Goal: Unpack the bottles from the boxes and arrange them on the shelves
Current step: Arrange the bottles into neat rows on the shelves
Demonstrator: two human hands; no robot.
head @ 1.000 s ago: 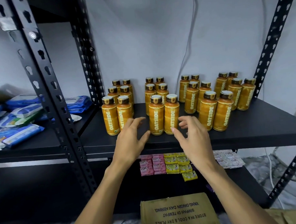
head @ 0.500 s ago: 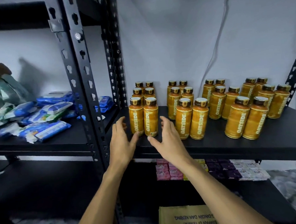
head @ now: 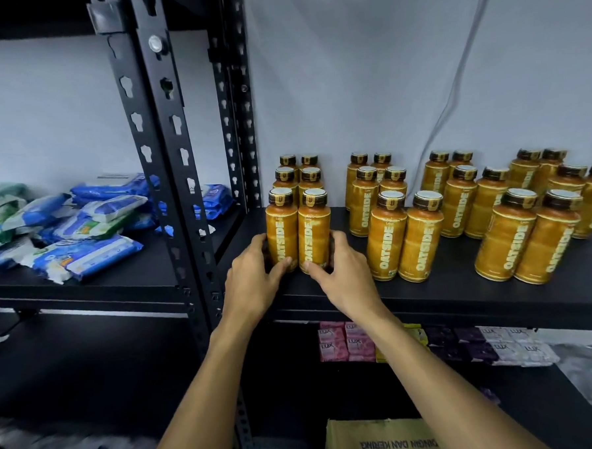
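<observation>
The leftmost block of bottles stood upright on the black shelf [head: 428, 298], just beside the rack's post [head: 169, 183], and each bottle of its front pair had a hand on it. The left grip [head: 253, 281] curled round the outer side of the left front bottle [head: 282, 230] with its thumb low on the label, and the right grip [head: 345, 278] was clamped likewise on the right front bottle [head: 315, 232], thumb at the base. The two bottles touched, with two more pairs behind them. The step looked like squaring this block. It would go best with pressure kept low on the bodies, not up near the caps (tall, narrow bottles tip readily when pushed high), and with both slid as one so they remain side by side and in line with the rows behind. The neighbouring block [head: 405, 239] stood apart to the right, and matching that gap would keep the display even. A cardboard box [head: 378, 439] lay below; its contents could not be seen.
</observation>
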